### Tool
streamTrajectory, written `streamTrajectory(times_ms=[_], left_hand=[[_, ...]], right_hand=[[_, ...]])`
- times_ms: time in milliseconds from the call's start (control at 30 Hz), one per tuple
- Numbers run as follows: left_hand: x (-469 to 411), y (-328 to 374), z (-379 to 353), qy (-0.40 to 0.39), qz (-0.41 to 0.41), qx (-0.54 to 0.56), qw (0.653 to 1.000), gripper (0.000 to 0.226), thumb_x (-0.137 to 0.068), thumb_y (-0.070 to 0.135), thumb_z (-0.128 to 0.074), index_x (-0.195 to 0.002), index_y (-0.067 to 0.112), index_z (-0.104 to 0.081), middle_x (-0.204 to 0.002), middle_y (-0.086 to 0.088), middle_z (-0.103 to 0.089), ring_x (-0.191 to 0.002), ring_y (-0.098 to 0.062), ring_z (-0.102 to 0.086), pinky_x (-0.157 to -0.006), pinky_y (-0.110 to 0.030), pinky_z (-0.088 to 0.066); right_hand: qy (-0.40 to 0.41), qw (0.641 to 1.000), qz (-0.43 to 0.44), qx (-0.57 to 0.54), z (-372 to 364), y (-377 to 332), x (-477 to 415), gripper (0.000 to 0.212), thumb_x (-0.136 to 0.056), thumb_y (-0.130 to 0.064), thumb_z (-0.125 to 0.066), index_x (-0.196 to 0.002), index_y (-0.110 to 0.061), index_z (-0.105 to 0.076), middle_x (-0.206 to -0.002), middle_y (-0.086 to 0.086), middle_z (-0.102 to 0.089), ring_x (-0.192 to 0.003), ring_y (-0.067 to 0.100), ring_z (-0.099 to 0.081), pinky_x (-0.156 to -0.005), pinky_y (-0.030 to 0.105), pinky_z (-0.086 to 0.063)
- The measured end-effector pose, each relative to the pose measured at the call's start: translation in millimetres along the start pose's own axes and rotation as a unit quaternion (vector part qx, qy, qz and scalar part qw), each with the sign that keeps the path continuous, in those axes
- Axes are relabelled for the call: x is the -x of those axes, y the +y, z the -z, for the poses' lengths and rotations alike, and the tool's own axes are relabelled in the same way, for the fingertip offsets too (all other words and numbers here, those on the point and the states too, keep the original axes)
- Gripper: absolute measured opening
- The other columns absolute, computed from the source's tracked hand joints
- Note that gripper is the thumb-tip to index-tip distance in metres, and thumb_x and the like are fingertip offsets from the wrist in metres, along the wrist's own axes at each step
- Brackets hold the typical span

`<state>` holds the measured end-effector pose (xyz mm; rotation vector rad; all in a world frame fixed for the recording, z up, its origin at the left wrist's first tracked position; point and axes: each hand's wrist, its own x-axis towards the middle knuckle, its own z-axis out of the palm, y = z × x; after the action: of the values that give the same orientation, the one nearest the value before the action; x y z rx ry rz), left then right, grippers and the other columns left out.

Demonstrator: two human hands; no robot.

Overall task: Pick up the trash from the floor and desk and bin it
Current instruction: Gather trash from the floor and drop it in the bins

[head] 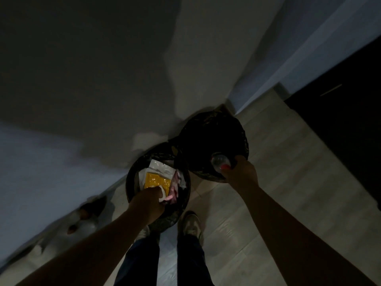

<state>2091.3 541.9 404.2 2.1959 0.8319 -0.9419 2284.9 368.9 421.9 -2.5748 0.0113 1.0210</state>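
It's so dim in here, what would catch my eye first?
The bright yellow packet stands out, lying among white wrappers in the left bin, just under the left hand, which grips a white scrap. Next comes the clear bottle with a red cap, held by the right hand over the dark right bin in the room's corner.

Dim, underexposed frame: the wall [82, 58] sits mostly in heavy shadow, with a lighter patch at upper centre and a bluish cast lower left. The right bin [214, 141] reads near-black inside, and the yellow packet [156, 179] is the only saturated spot. Soft blur throughout, with wide-angle bending at the edges.
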Motion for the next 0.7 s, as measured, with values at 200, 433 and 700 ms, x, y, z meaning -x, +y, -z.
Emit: streamTrajectory(times_ms=[200,433,700], left_hand=[[8.0,12.3,15.5,0.023,-0.024,-0.004,0.999,0.037,-0.088,0.032,-0.062,-0.118,0.011,-0.055,-0.117,-0.008,-0.062,-0.109,-0.023,-0.059,-0.087,-0.029,-0.048],[62.8,32.7,47.6,0.052,-0.050,-0.026,0.997,0.033,-0.091,0.033,-0.057,-0.118,0.015,-0.053,-0.114,-0.005,-0.063,-0.103,-0.018,-0.060,-0.076,-0.020,-0.042],[172.0,57.7,87.1,0.093,-0.050,0.006,0.994,0.038,-0.092,0.029,-0.056,-0.128,0.016,-0.052,-0.123,-0.004,-0.060,-0.112,-0.017,-0.057,-0.090,-0.022,-0.045]], right_hand=[[-0.019,0.999,0.020,0.038,7.4,-10.6,14.1,0.040,-0.085,-0.018,-0.064,-0.121,-0.006,-0.053,-0.115,0.016,-0.060,-0.105,0.034,-0.057,-0.079,0.032,-0.045],[-0.039,0.992,0.070,0.095,42.8,-11.5,74.1,0.023,-0.086,-0.021,-0.061,-0.106,-0.009,-0.059,-0.107,0.012,-0.061,-0.103,0.031,-0.059,-0.088,0.040,-0.050],[-0.094,0.953,0.195,0.212,89.7,-30.0,164.8,0.053,-0.092,-0.031,-0.056,-0.140,-0.017,-0.039,-0.137,0.004,-0.049,-0.126,0.019,-0.045,-0.100,0.029,-0.040]])
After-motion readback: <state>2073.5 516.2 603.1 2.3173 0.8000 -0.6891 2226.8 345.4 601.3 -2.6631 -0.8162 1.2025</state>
